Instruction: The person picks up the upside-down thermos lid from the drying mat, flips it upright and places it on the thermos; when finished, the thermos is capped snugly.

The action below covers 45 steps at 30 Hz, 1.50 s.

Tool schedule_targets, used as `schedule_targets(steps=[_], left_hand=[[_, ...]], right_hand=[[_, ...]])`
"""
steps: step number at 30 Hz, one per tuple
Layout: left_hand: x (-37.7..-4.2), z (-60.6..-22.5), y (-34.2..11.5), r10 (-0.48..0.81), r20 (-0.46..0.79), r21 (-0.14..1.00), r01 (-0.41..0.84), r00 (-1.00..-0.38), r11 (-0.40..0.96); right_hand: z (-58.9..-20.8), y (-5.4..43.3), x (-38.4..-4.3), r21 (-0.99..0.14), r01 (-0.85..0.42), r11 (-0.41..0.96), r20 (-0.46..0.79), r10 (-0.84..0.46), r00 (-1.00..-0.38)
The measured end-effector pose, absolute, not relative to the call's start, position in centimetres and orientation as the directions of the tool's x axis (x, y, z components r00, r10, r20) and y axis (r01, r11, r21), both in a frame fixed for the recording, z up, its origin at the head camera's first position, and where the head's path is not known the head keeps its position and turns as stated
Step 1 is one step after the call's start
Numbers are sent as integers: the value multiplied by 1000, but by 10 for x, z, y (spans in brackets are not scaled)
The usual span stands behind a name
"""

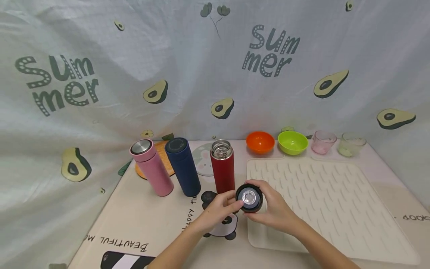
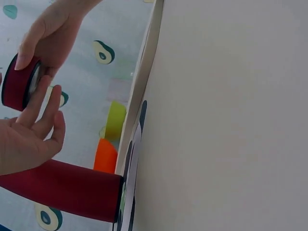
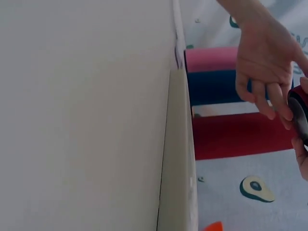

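Our right hand (image 1: 276, 210) grips the red lid (image 1: 249, 198) while our left hand (image 1: 217, 212), fingers loose, touches it near the open red flask (image 1: 223, 172).

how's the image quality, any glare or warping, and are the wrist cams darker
Head: brightest, with shine at the mouth of the red flask and top of the pink flask; left wrist: dimmer, the red flask's sides bowed, likely lens distortion; right wrist: also dim, the lid cut off at the right edge.
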<state>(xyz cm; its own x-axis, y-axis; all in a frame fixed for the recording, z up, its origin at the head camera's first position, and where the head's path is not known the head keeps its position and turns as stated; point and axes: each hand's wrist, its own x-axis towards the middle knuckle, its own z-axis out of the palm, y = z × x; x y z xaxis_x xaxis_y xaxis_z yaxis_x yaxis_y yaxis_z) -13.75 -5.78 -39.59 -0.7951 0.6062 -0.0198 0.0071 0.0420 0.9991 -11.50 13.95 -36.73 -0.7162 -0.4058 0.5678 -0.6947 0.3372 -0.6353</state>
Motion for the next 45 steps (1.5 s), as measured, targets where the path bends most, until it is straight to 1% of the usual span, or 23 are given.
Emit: schedule_targets(steps=[6,9,12,15,18,20,22,24,26,28,30,33,36,40,42,45], left_hand=[[-142,-393,-59,518,-19,999,-31,-855,-13],[-145,-392,-59,490,-6,1000,-20,-872,-23],[-146,-389,-60,466,32,999,21,-884,-30],[-145,-384,-64,403,133,986,164,-905,42],[-145,-377,-69,327,287,918,356,-900,173],[-145,-372,-72,300,403,828,484,-865,284],[-146,-367,-73,314,516,698,603,-797,386],[-147,-364,-73,360,618,529,708,-699,468],[-148,-360,-72,418,694,353,783,-586,512],[-150,-358,-71,466,742,227,833,-483,504],[-150,-356,-70,501,768,147,871,-398,468],[-149,-356,-69,517,797,88,907,-312,412],[-147,-357,-69,505,824,47,920,-256,389],[-146,-360,-69,500,836,27,927,-227,375],[-146,-361,-69,510,827,34,926,-237,375],[-147,-363,-69,519,802,71,910,-295,408]], right_hand=[[-375,131,-129,-618,-708,341,559,-444,-701],[-365,130,-128,-616,-706,350,550,-451,-703],[-358,131,-127,-648,-685,334,516,-469,-717],[-366,138,-134,-726,-636,262,470,-487,-736],[-376,144,-143,-803,-579,142,441,-512,-737],[-380,148,-147,-836,-544,77,428,-529,-733],[-382,150,-149,-843,-536,36,434,-541,-720],[-381,152,-151,-850,-526,7,438,-543,-716],[-380,153,-152,-863,-505,-8,427,-544,-722],[-378,154,-152,-884,-466,-29,403,-551,-731],[-376,154,-151,-902,-430,-45,377,-567,-732],[-372,154,-149,-913,-406,-44,353,-587,-728],[-367,152,-147,-905,-425,-39,363,-595,-718],[-362,148,-146,-896,-442,-44,376,-605,-702],[-362,146,-146,-891,-451,-44,382,-610,-694],[-362,141,-146,-879,-476,-19,392,-596,-701]])
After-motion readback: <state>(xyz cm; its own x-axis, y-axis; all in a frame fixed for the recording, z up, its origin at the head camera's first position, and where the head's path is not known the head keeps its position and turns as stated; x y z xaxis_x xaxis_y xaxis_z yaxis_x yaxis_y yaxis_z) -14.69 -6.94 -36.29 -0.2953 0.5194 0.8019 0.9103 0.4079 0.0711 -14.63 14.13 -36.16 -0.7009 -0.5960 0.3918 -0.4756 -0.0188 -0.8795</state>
